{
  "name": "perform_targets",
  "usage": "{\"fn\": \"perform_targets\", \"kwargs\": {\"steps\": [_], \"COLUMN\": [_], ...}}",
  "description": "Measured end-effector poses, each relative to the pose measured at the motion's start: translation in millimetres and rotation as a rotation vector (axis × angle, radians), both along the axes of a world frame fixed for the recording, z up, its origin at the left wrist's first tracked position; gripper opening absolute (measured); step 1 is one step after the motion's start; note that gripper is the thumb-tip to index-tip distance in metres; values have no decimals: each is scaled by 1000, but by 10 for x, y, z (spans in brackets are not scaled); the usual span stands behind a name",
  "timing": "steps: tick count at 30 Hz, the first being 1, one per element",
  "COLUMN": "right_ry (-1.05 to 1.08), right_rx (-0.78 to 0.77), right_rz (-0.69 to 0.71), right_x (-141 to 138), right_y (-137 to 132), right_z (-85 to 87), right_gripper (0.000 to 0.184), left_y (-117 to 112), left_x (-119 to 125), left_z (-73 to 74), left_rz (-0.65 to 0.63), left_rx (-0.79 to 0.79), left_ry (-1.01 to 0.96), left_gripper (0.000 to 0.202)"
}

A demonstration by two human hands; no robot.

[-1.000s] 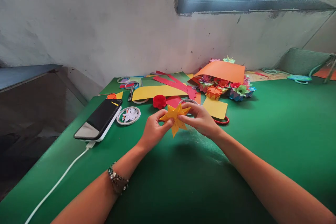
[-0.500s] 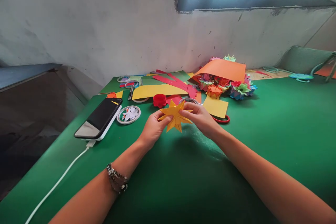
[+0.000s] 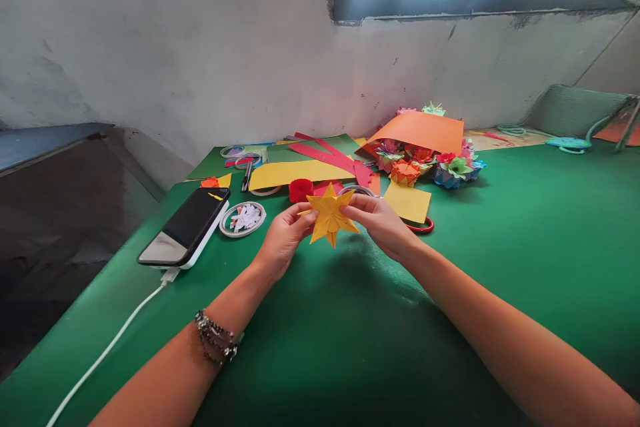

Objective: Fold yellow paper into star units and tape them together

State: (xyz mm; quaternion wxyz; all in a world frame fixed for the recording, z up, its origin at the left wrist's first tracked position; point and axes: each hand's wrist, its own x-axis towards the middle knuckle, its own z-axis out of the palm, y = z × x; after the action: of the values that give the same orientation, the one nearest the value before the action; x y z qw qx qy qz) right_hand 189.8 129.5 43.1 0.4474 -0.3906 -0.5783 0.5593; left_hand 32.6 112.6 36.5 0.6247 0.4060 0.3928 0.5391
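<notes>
A yellow folded paper star [image 3: 331, 217] with several points is held up above the green table [image 3: 320, 360]. My left hand [image 3: 286, 235] pinches its left side between thumb and fingers. On the upper right, my right hand [image 3: 383, 223] grips it the same way, thumb in front. Just behind the star lies a small red paper cup shape [image 3: 301, 190]. A yellow paper square [image 3: 407, 202] rests past my right hand, partly covering scissors with a red handle [image 3: 425, 226].
At the left lies a phone [image 3: 185, 227] with a white cable [image 3: 107, 353]. Beside it, a tape ring [image 3: 243, 219] holds paper scraps. Along the wall are a yellow sheet [image 3: 295, 173], red strips [image 3: 325, 155], an orange sheet [image 3: 420, 132] and several paper flowers [image 3: 456, 170].
My left thumb has slid from near the star's middle out to its left edge. The star has turned slightly and its centre folds show more. The view has shifted a little.
</notes>
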Motion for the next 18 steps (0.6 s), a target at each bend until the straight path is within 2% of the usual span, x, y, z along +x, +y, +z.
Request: {"fn": "perform_targets", "kwargs": {"steps": [7, 11, 14, 18], "right_ry": [41, -16, 28, 133], "right_rx": [-29, 36, 56, 3], "right_rz": [6, -121, -209, -208], "right_x": [8, 7, 23, 57], "right_y": [13, 29, 57, 94], "right_z": [-12, -2, -4, -6], "right_gripper": [17, 19, 19, 20], "left_y": [10, 13, 10, 6], "left_x": [-5, -13, -30, -46], "left_z": [-8, 2, 16, 27], "left_rz": [44, 70, 91, 119], "left_rx": [1, -5, 4, -13], "left_ry": [-48, -18, 12, 36], "left_gripper": [28, 27, 25, 23]}}
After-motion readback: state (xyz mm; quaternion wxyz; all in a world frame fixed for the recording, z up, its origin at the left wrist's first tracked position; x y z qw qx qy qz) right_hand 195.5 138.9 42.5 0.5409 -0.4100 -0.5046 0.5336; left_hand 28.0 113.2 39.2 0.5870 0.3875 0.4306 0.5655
